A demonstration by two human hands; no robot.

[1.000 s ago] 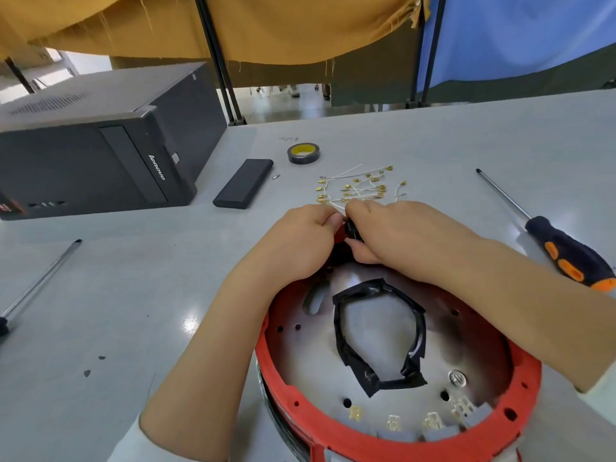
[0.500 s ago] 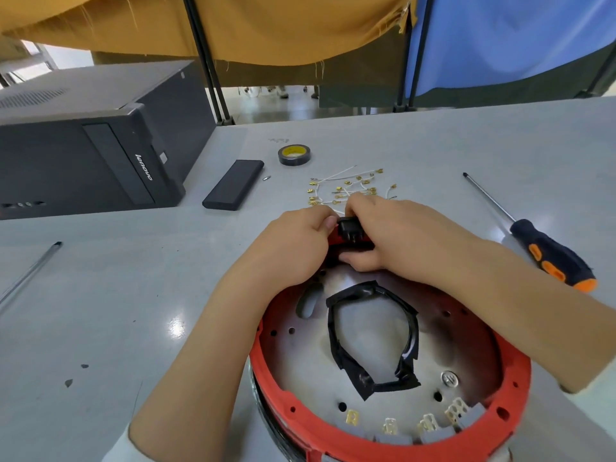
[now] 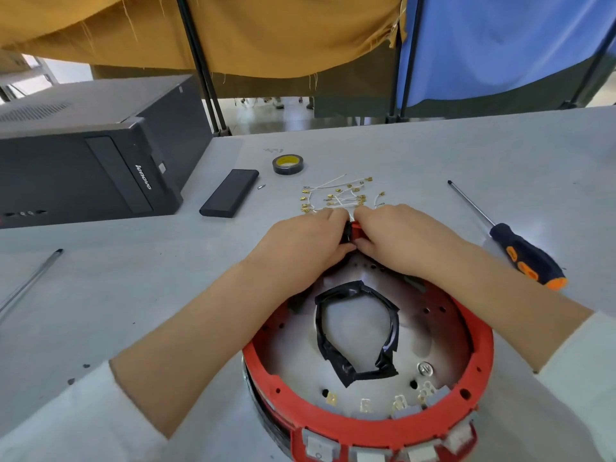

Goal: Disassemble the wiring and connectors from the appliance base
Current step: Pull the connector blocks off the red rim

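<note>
Black connector [image 3: 348, 234] at the far rim of the red appliance base [image 3: 366, 425] is pinched by the curled fingers of the left hand [image 3: 300, 245] and right hand [image 3: 400, 241]. It seems the connector is being worked free; a steady outward pull is probably needed next.

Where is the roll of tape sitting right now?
In the head view the tape roll lies flat on the table, far centre, just beyond the pulled wires and right of the black slab.

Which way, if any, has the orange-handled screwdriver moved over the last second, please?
No: the screwdriver keeps its place on the table, right of the loose wires.
</note>
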